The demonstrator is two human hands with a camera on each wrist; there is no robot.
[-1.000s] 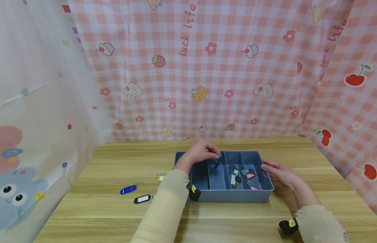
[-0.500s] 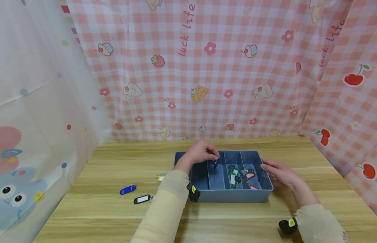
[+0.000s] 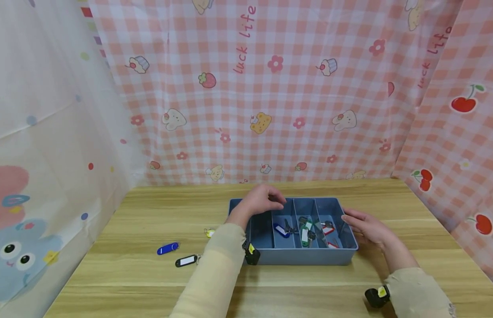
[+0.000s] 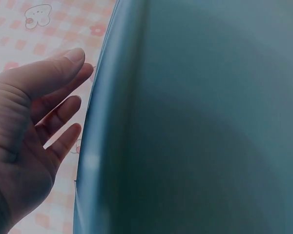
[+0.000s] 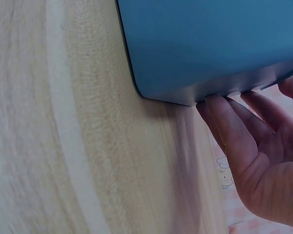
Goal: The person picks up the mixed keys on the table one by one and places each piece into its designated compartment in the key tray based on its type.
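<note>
In the head view, my left hand (image 3: pixel 266 199) hovers over a blue-grey divided box (image 3: pixel 298 257), fingers loosely bent with nothing between them. Below it a blue key tag (image 3: pixel 281 230) with a key lies in the box's third compartment from the right. The left wrist view shows that hand (image 4: pixel 39 107) with thumb and fingers apart, beside the box wall (image 4: pixel 102 146). My right hand (image 3: pixel 367 227) rests its fingers against the box's right end; its fingertips (image 5: pixel 217 105) touch the outer wall in the right wrist view. Green key tags (image 3: pixel 306 232) and red key tags (image 3: pixel 328 230) lie in compartments to the right.
On the wooden table (image 3: pixel 123 282), left of the box, lie a blue key tag (image 3: pixel 167 248), a black key tag (image 3: pixel 186 260) and a yellow key tag (image 3: pixel 209 232) partly behind my left sleeve (image 3: pixel 214 269). A checked cloth (image 3: pixel 230 101) hangs behind the table.
My left hand has let go of the blue key tag, which dropped from its fingertips into the compartment. The right hand stays at the box's end.
</note>
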